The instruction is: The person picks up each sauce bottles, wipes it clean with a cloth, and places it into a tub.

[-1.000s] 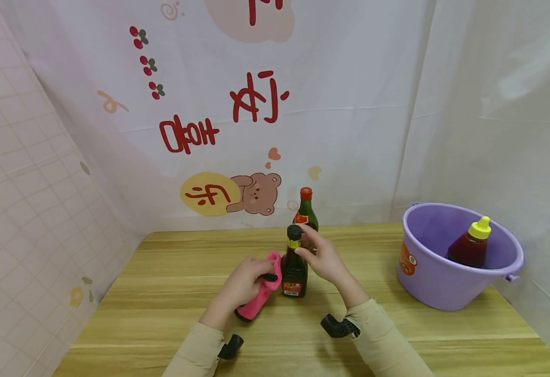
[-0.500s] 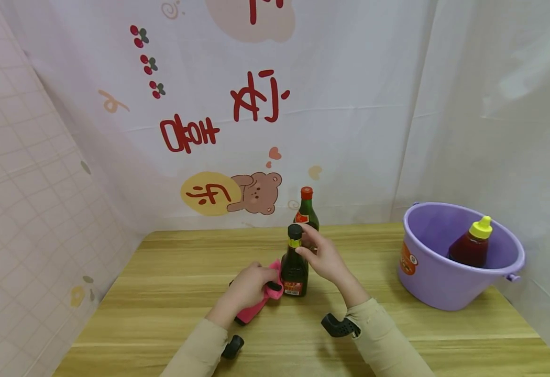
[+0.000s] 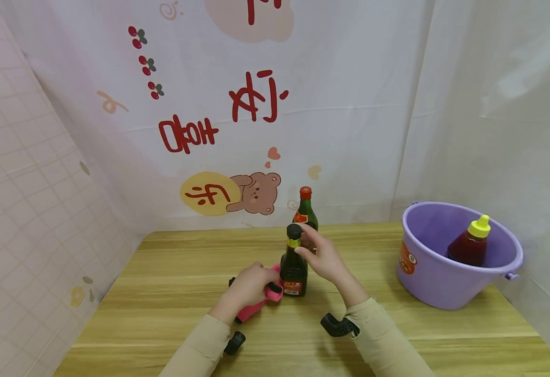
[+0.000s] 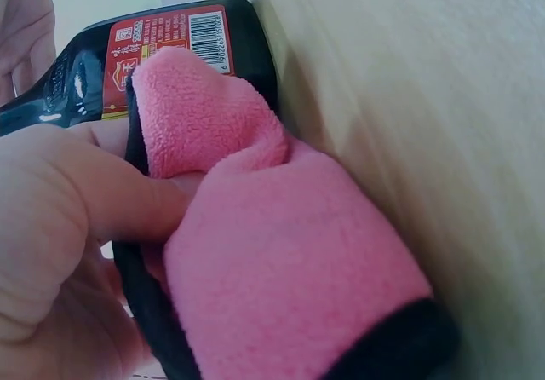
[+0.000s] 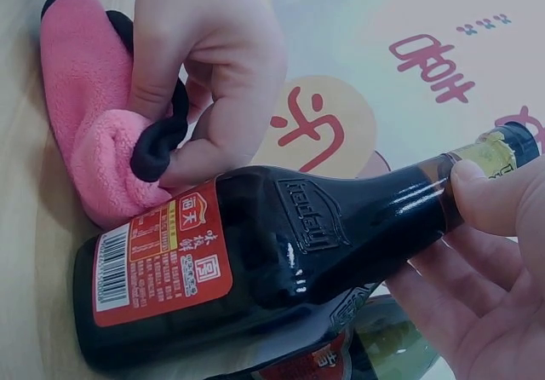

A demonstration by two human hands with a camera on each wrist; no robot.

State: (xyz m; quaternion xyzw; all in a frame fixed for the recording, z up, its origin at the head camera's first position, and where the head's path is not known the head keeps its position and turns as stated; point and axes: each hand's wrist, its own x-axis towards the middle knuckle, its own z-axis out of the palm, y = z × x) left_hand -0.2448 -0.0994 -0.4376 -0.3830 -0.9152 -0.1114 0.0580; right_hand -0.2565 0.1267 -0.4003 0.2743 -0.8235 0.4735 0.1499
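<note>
A dark soy sauce bottle (image 3: 294, 269) with a black cap and a red label stands upright on the table. My right hand (image 3: 324, 257) holds it by the neck, thumb and fingers around the yellow band in the right wrist view. On the bottle's left side, my left hand (image 3: 248, 287) pinches a pink cloth (image 4: 281, 252) with black edging, folded over at the fingers. Part of that cloth touches the lower body of the bottle beside its label (image 5: 162, 256). Some left fingers are hidden behind the cloth.
Just behind stands a green bottle (image 3: 308, 213) with a red cap, partly covered by the right hand. A purple bucket (image 3: 432, 290) sits at the right, with a yellow-topped squeeze bottle (image 3: 467, 250) in it. A printed curtain (image 3: 350, 157) hangs behind the wooden table (image 3: 171, 293).
My left hand and the pink cloth have moved a little down the bottle's side, and the cloth is more bunched under the fingers. The right hand keeps its hold on the neck.
</note>
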